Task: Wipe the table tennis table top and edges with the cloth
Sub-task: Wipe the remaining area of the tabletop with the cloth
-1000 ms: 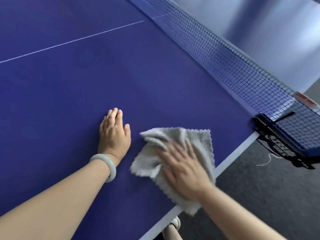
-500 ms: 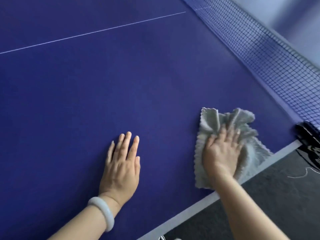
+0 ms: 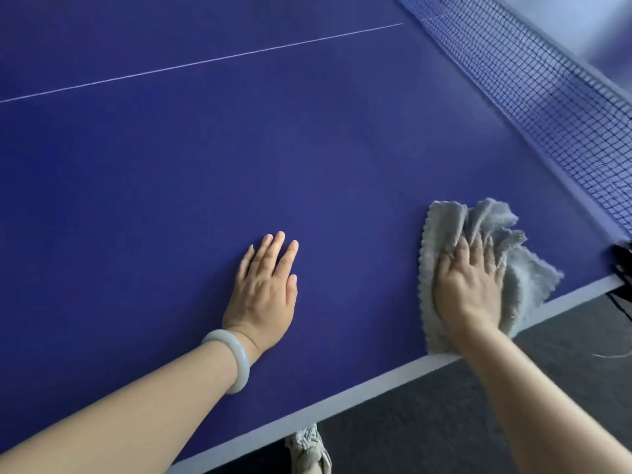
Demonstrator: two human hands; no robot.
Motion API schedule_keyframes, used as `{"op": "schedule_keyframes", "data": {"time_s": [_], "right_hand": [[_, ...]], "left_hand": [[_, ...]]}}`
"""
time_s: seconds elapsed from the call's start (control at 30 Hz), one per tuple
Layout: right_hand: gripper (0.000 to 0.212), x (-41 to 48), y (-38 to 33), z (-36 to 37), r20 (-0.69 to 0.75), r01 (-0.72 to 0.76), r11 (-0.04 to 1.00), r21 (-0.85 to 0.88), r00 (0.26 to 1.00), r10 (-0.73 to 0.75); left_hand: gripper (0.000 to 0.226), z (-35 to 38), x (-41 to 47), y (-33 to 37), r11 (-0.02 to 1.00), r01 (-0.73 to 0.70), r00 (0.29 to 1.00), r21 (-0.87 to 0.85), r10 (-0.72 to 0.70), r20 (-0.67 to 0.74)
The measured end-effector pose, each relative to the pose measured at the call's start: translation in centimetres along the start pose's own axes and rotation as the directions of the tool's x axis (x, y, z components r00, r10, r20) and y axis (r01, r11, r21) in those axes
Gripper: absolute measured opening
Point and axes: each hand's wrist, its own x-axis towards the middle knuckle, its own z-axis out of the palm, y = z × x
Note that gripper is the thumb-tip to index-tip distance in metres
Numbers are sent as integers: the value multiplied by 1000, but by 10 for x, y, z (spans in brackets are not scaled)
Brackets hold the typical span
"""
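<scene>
The blue tabletop (image 3: pixel 171 200) carries a thin white line (image 3: pixel 205 61) running across its far part and a pale border strip (image 3: pixel 342 395) along the near edge. The net (image 3: pixel 547 97) stands along the right side, its dark clamp (image 3: pixel 624 265) gripping the near right corner.

Left hand (image 3: pixel 265 292): laid flat, palm down, on the bare surface near the middle of the near edge. Fingers are straight and close together, holding nothing. A pale bracelet (image 3: pixel 232 357) sits on the wrist.

Right hand (image 3: pixel 466 285): laid palm down on top of the cloth (image 3: pixel 444 227), fingers extended over the fabric and pressing it to the surface — not curled round it.

Cloth: grey, crumpled, bunched into folds ahead of the fingers. It lies on the tabletop close to the near right corner, between the left hand and the net. Its near corner overlaps the border strip; the folds nearest the net stop short of the mesh.

Below the near edge — a dark floor (image 3: pixel 444 422) and the toe of a light shoe (image 3: pixel 307 449).
</scene>
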Motion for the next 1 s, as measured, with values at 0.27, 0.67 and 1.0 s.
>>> {"op": "schedule_keyframes", "data": {"time_s": [0.27,0.67,1.0], "right_hand": [[56,-169,-95,50,-15,684,723,99,727,-686],[64,-92,-101,41,-65,243,969,56,969,-239],[56,-153,-133,55,45,624,778,80,777,-628]], "left_hand": [[54,-1,2,-6,996,-1,1000,-84,-1,-24],[50,2,5,-8,979,13,997,-205,-28,-66],[47,-33,-78,-83,895,197,969,-401,-239,-56]]}}
